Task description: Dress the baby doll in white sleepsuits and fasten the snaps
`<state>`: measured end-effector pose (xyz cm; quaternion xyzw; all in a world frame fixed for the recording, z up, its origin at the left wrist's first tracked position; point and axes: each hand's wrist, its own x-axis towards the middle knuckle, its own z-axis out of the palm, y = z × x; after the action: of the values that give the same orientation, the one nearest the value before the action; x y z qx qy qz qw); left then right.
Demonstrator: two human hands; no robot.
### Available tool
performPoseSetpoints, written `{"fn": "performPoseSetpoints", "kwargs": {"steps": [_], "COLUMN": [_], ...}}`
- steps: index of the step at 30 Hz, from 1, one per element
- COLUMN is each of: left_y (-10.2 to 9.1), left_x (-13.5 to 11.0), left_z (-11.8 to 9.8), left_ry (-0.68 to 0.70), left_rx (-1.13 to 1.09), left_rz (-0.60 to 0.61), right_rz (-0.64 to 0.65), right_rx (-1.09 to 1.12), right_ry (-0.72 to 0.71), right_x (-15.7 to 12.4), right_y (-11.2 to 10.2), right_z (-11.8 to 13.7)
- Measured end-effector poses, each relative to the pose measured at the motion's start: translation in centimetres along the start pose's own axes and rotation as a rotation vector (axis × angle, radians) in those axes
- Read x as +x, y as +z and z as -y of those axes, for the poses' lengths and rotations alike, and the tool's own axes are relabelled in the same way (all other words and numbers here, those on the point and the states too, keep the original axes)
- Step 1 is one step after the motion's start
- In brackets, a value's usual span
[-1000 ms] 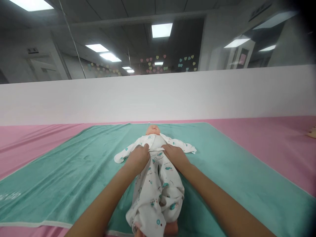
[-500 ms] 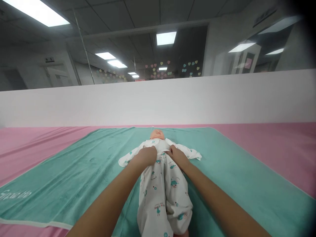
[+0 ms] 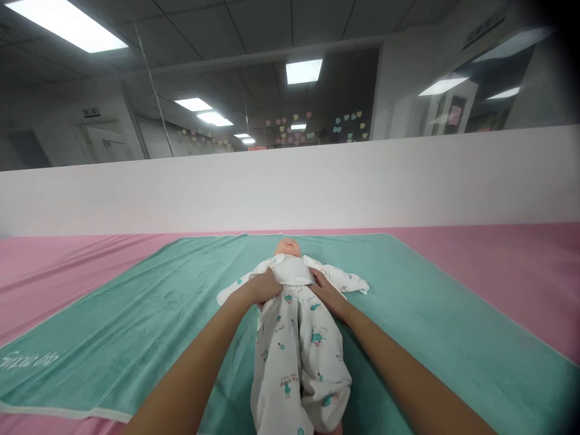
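A baby doll (image 3: 289, 246) lies on its back, its head away from me. It wears a white printed top (image 3: 339, 277) with the sleeves spread out, a plain white layer (image 3: 292, 272) at the middle, and loose white printed pants (image 3: 299, 350). My left hand (image 3: 266, 285) is closed at the left side of the waistband, gripping the pants' edge. At the right side of the waist, my right hand (image 3: 327, 293) has its thumb and fingers on the waistband; some fingertips are hidden by the cloth.
Beneath the doll a teal blanket (image 3: 158, 314) with a pale border and white lettering is spread over a pink cover (image 3: 512, 272). A low white wall (image 3: 290, 190) stands behind it. Above the wall, glass shows ceiling lights and heart-shaped stickers.
My left hand has shifted left, to the outer side of the waist. The hands are farther apart, and more of the plain white layer shows between them.
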<state>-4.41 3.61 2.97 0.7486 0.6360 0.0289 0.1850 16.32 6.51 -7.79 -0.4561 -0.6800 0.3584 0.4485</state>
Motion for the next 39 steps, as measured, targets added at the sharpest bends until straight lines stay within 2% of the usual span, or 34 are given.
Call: {"fn": "performPoseSetpoints", "kwargs": {"steps": [3, 5, 8, 10, 12, 13, 15, 18, 23, 30, 35, 39], "left_y": [0.6, 1.7, 3.9, 5.2, 5.9, 6.1, 6.1, 6.0, 6.5, 7.2, 7.0, 6.9], "left_x": [0.2, 0.3, 0.7, 0.9, 1.0, 1.0, 0.9, 0.7, 1.0, 2.9, 3.0, 2.1], "left_z": [2.1, 3.2, 4.2, 4.4, 4.4, 4.4, 4.4, 4.4, 4.6, 5.8, 5.7, 5.3], "left_ry": [-0.059, -0.083, -0.085, -0.019, 0.078, 0.130, 0.206, 0.232, 0.300, 0.281, 0.198, 0.196], "left_rx": [-0.398, -0.502, -0.478, -0.479, -0.473, -0.458, -0.436, -0.470, -0.462, -0.426, -0.263, -0.303], "left_rz": [0.026, -0.048, -0.360, -0.567, -0.702, -0.730, -0.711, -0.627, -0.684, -0.575, -0.659, -0.672], "right_rz": [0.018, 0.010, -0.019, -0.024, -0.013, -0.004, 0.010, 0.008, 0.001, -0.019, -0.017, -0.019], "right_rx": [0.082, 0.082, 0.077, 0.094, 0.121, 0.133, 0.150, 0.154, 0.133, 0.064, 0.068, 0.080], "right_ry": [0.005, 0.003, 0.003, 0.009, 0.016, 0.021, 0.028, 0.024, 0.024, 0.021, 0.015, 0.031], "right_x": [-0.1, -0.1, -0.2, -0.2, -0.3, -0.3, -0.4, -0.3, -0.2, -0.2, -0.3, -0.3], "right_y": [-0.1, -0.1, 0.1, 0.1, 0.1, 0.1, 0.1, 0.0, 0.0, 0.0, -0.1, -0.1], "right_z": [0.1, 0.1, 0.0, 0.0, 0.1, 0.2, 0.2, 0.1, -0.4, -0.6, -0.4, -0.1]}}
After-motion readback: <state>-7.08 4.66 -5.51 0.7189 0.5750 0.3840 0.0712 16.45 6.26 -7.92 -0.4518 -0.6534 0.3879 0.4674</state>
